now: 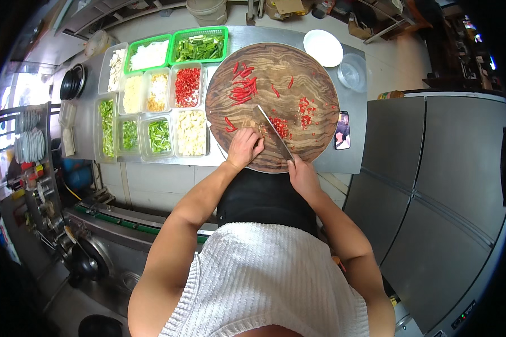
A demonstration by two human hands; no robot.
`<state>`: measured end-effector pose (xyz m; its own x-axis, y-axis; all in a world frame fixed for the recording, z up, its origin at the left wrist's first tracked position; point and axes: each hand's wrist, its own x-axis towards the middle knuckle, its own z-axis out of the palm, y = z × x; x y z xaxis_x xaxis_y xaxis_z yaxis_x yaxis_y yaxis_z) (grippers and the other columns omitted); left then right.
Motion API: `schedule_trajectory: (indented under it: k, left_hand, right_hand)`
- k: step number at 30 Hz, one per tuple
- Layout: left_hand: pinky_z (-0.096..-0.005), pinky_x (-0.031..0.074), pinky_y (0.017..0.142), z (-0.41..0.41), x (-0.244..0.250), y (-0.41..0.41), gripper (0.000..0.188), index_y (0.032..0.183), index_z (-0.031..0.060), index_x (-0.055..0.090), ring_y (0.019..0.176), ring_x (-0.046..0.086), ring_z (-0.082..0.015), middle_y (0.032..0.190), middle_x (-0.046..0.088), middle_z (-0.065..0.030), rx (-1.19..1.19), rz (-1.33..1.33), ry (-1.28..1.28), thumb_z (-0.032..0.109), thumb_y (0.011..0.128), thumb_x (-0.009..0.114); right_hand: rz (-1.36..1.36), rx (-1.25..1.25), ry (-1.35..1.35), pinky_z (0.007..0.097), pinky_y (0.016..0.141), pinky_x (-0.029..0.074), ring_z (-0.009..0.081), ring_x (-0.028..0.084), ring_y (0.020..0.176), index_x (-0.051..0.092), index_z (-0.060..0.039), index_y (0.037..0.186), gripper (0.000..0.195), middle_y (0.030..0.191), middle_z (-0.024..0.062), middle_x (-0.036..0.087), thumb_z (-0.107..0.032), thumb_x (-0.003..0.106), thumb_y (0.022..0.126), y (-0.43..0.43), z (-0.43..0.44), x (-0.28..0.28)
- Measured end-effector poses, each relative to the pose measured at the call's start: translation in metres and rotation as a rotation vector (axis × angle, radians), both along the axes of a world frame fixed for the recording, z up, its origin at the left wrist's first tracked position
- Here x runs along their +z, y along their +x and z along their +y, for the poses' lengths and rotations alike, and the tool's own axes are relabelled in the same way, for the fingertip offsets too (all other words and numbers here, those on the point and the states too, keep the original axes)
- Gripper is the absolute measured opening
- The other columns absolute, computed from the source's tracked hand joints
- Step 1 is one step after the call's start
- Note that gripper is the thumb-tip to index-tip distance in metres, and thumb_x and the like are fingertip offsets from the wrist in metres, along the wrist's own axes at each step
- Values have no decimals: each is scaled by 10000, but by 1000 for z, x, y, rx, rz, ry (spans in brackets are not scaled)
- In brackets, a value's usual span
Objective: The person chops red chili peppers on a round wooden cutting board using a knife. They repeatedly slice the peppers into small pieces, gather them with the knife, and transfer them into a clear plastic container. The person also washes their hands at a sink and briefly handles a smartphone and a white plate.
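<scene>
My right hand point(303, 176) grips the handle of a kitchen knife point(275, 132), its blade slanting up and left across the round wooden chopping board point(274, 59). Left of the blade, my left hand point(245, 146) rests on the board with its fingers curled; whether they pin a chili is hidden. Chopped red chili point(280, 126) lies just right of the blade, and a looser scatter of pieces point(306, 113) is farther right. Whole red chilies point(243, 90) are heaped at the upper left of the board. A few more chilies point(230, 124) lie near my left wrist.
Plastic tubs of chopped red chili point(187, 87), garlic point(190, 132) and cut greens point(158, 135) stand left on the steel table point(84, 130). Behind them are green baskets point(198, 44). A white plate point(323, 48), a clear bowl point(352, 72) and a phone point(342, 130) sit right.
</scene>
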<state>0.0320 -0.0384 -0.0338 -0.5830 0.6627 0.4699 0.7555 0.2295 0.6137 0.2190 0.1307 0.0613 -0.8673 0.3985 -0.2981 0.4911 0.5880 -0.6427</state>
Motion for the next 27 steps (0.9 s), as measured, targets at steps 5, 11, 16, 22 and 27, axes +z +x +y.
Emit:
schedule_trajectory:
  k: [5, 11, 16, 22, 27]
  left_hand:
    - [-460, 538, 860, -1, 1, 0, 203, 985, 63, 709, 953, 667, -346, 964, 656, -106, -15, 6, -36, 38, 842, 850]
    - [-467, 532, 875, -1, -2, -2, 196, 988, 55, 718, 962, 659, -354, 977, 650, -116, -26, 13, -88, 34, 843, 849]
    - [-467, 537, 880, -3, -4, 2, 208, 987, 63, 701, 968, 662, -355, 979, 648, -113, 10, 11, -66, 45, 843, 851]
    - [-471, 528, 887, -3, 0, 2, 205, 980, 71, 703, 983, 654, -351, 992, 649, -111, 16, 42, -53, 65, 842, 854]
    - [-470, 520, 905, -3, -2, 0, 195, 986, 73, 714, 993, 652, -345, 997, 654, -105, 11, 37, -107, 68, 851, 853]
  right_hand:
    - [-188, 118, 51, 649, 828, 583, 543, 746, 890, 707, -4, 1256, 263, 918, 320, 767, -198, 599, 1115, 4, 3, 24]
    - [-77, 59, 48, 645, 824, 587, 548, 748, 885, 712, 13, 1268, 286, 924, 330, 767, -205, 611, 1113, -10, -11, -7]
    - [-11, 11, 16, 645, 821, 583, 547, 746, 881, 722, 18, 1273, 299, 924, 330, 767, -212, 617, 1112, 8, -7, -16]
    - [-163, 112, 49, 648, 819, 580, 545, 742, 879, 724, 15, 1270, 300, 926, 328, 767, -215, 612, 1113, 13, 1, 15]
    - [-96, 60, 48, 642, 828, 585, 544, 747, 887, 725, 16, 1275, 311, 927, 335, 766, -225, 613, 1115, -4, -12, -5]
